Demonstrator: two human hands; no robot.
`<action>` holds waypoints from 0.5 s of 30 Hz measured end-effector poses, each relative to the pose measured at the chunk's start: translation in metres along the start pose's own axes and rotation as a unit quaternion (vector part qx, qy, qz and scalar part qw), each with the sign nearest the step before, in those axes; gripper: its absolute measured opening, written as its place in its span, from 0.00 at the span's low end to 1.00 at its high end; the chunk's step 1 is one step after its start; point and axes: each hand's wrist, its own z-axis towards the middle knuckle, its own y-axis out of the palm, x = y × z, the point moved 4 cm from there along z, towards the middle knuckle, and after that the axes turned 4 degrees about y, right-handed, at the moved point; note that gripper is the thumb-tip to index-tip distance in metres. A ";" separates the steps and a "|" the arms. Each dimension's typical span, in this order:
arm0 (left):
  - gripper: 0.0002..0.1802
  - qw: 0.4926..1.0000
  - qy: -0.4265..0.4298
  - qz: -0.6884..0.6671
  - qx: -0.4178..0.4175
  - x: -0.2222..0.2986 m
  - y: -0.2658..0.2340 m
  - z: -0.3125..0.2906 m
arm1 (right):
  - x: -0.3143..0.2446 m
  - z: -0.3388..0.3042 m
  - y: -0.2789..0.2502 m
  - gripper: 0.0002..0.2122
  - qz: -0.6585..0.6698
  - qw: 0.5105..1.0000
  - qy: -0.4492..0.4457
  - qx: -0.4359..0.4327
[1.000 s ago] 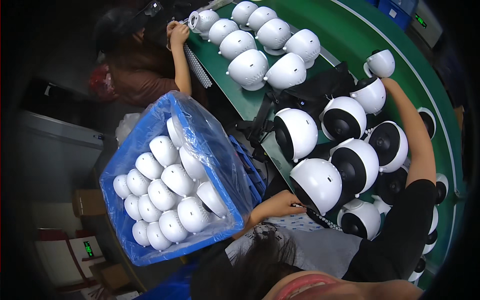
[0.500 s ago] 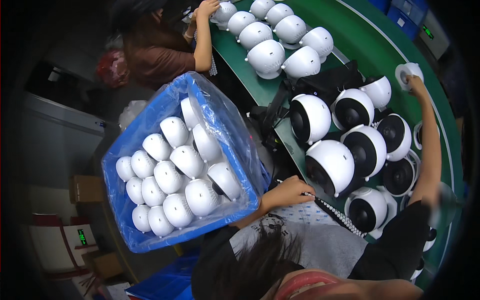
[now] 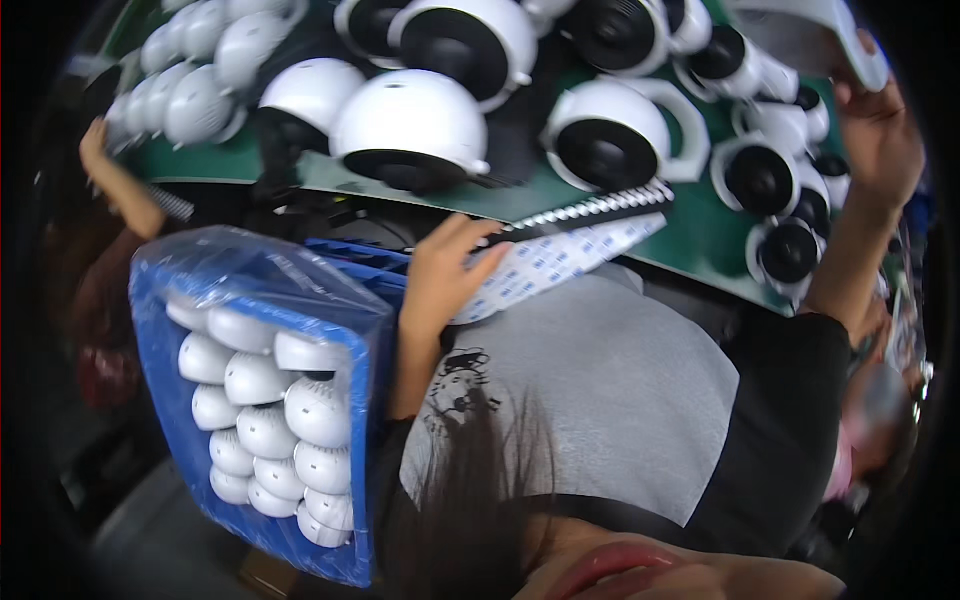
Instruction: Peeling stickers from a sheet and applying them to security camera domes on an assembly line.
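My left hand [image 3: 450, 265] grips the edge of a sheet [image 3: 575, 255] with a white and blue printed backing. Along the sheet's black border run rows of small white round pads [image 3: 590, 208]. At the upper right my right hand [image 3: 880, 140] is closed on a white hollow plastic part [image 3: 805, 35], held up above the bench and partly cut off by the picture's edge. Between the hands, on the green bench, sits a white round housing with a black face [image 3: 608, 135], a white bracket beside it. Another white dome [image 3: 410, 125] lies beyond my left hand.
A blue bin [image 3: 365, 450] lined with clear plastic stands at the left, stacked with white domes [image 3: 265, 432]. More black-faced housings [image 3: 758, 178] crowd the green bench [image 3: 690, 240]. A co-worker's arm [image 3: 125, 190] reaches to domes at the far left; another person [image 3: 870, 430] is at the right.
The view has swung round, so the bench now runs across the top. My right hand has brought the white part closer from the far side of the bench. My left hand keeps the sheet.
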 end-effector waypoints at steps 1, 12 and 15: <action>0.14 1.000 0.005 -0.005 -0.001 0.004 0.003 0.001 | 0.014 -0.022 0.010 0.21 0.049 0.998 0.025 0.007; 0.13 1.000 0.019 0.011 -0.020 0.019 0.010 -0.001 | 0.176 -0.101 -0.015 0.13 0.129 0.933 0.131 0.310; 0.13 1.000 0.018 0.015 -0.020 0.024 0.013 0.003 | 0.181 -0.096 -0.006 0.12 0.096 0.952 0.127 0.263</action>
